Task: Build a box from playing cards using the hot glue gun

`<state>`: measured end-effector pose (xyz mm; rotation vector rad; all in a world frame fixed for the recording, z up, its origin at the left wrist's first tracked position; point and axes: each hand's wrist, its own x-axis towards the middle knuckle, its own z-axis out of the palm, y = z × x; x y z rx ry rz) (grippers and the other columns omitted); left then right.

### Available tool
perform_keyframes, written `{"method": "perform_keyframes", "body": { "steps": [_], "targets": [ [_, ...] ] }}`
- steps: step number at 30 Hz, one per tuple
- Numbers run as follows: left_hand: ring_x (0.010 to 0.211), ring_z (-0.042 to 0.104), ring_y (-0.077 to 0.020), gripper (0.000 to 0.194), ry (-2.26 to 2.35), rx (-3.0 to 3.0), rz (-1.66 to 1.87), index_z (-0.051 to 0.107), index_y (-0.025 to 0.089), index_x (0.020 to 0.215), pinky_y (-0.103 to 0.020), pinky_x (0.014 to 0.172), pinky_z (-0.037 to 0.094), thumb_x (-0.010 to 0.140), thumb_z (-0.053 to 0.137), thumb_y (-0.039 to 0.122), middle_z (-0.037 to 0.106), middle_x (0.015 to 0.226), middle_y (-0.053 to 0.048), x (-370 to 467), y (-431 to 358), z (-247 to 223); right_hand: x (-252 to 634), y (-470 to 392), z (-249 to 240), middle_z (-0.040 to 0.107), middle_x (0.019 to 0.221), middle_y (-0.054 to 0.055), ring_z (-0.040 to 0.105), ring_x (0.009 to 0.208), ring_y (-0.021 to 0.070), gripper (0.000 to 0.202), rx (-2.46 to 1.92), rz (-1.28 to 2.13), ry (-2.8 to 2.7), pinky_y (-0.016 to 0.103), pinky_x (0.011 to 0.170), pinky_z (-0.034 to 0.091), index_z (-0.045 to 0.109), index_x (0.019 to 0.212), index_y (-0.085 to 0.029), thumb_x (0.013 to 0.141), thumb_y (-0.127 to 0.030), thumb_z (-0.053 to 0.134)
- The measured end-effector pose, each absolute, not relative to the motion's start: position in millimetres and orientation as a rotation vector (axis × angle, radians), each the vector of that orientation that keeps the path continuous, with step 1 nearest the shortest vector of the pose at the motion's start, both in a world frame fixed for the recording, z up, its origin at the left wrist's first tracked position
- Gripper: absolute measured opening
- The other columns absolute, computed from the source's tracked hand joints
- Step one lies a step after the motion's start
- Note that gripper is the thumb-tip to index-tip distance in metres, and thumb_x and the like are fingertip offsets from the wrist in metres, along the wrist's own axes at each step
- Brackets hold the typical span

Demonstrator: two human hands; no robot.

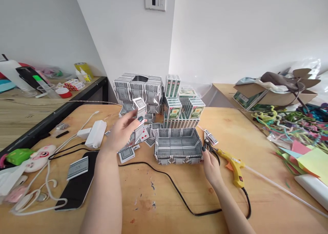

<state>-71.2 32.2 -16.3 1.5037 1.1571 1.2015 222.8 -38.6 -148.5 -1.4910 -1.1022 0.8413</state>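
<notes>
My left hand (123,129) pinches a folded playing card (139,106) with a patterned grey back, holding it above loose cards. Beneath it lie several scattered cards (126,154), one showing red diamonds (144,135). My right hand (212,165) is at the right end of an open rectangular box (179,157) made of folded cards, its thumb against the box's edge; the other fingers are mostly hidden. Black-handled scissors (217,156) lie right beside that hand, partly covered by it. A yellow glue gun (237,172) rests to its right.
Behind stand a larger card-built structure (138,87) and stacked card packs (181,121). A black cord (164,174) crosses the table front. To the left lie a phone (77,189) and a white power adapter (96,133); to the right, coloured paper (309,160) and pipe cleaners (289,119).
</notes>
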Motion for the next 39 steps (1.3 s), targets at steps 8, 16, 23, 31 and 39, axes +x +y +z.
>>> {"method": "perform_keyframes", "body": {
  "steps": [8,16,23,31,39],
  "targets": [
    [0.081,0.066,-0.0227,0.038,0.864,1.078,1.179,0.057,0.015,0.111,-0.036,0.069,0.055,0.081,0.054,0.038,0.068,0.097,-0.011,-28,30,-14,224,-40,-150,0.068,0.098,0.009,0.062,0.085,0.0230,0.038,-1.604,0.397,-1.342,0.033,0.073,0.049,0.067,0.098,-0.018,0.083,-0.047,0.047],
    [0.082,0.066,-0.0216,0.026,0.642,0.741,1.176,0.056,0.013,0.105,-0.038,0.073,0.054,0.083,0.050,0.026,0.068,0.096,-0.010,33,13,-22,222,-51,-131,0.063,0.091,0.008,0.057,0.086,0.0210,0.022,-1.371,0.269,-1.380,0.035,0.074,0.046,0.069,0.090,-0.021,0.082,-0.034,0.052],
    [0.088,0.064,-0.0215,0.034,0.533,0.731,1.133,0.054,0.017,0.109,-0.036,0.078,0.050,0.083,0.050,0.038,0.067,0.097,-0.009,81,-6,-46,220,-62,-119,0.061,0.071,0.004,0.053,0.062,0.0152,0.013,-1.113,0.779,-1.491,0.027,0.053,0.044,0.067,0.081,-0.020,0.075,-0.031,0.062],
    [0.086,0.062,-0.0189,0.019,0.653,1.473,0.822,0.064,0.015,0.091,-0.031,0.080,0.046,0.074,0.059,0.024,0.068,0.093,-0.007,62,10,-57,226,-52,-134,0.063,0.071,0.003,0.055,0.059,0.0135,0.014,-1.257,0.696,-1.226,0.025,0.051,0.046,0.064,0.082,-0.019,0.074,-0.031,0.063],
    [0.069,0.063,-0.0173,0.015,0.836,1.745,0.617,0.065,0.014,0.073,-0.025,0.060,0.046,0.072,0.057,0.028,0.069,0.075,-0.005,44,11,-47,229,-50,-132,0.065,0.081,0.005,0.059,0.074,0.0184,0.012,-1.251,0.627,-1.404,0.031,0.062,0.049,0.066,0.082,-0.021,0.076,-0.029,0.060]
  ]
}}
